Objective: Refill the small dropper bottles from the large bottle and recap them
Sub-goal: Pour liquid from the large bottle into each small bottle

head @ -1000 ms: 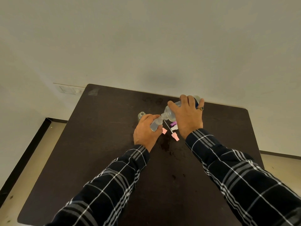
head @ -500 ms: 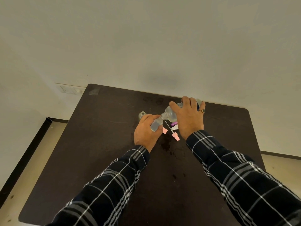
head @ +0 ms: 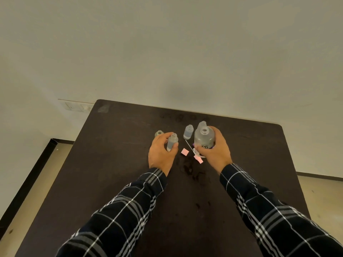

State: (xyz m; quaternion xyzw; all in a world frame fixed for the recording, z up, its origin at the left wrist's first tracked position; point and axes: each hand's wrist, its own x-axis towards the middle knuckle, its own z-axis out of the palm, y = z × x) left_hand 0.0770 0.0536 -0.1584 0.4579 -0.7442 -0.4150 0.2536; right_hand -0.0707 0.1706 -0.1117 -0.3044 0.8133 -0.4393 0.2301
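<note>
My right hand (head: 215, 151) grips the large clear bottle (head: 203, 138), which stands upright and uncapped on the dark table (head: 115, 164). My left hand (head: 161, 152) holds a small open dropper bottle (head: 172, 141), upright with clear liquid inside. Another small open bottle (head: 188, 132) stands just left of the large bottle. A third small bottle (head: 202, 124) shows behind the large one. A fourth small bottle (head: 158, 134) peeks out behind my left hand. Two pink dropper caps (head: 184, 151) (head: 198, 158) lie between my hands, one with its pipette stem pointing up-left.
Wet spots (head: 189, 167) darken the table below the caps. The table's far edge meets a pale wall; a wall socket (head: 78, 106) sits at the far left. Floor shows on both sides of the table.
The large bottle was tilted, its neck at the small bottle's mouth. Now it stands upright to the right, and the small bottle in my left hand is upright and apart from it.
</note>
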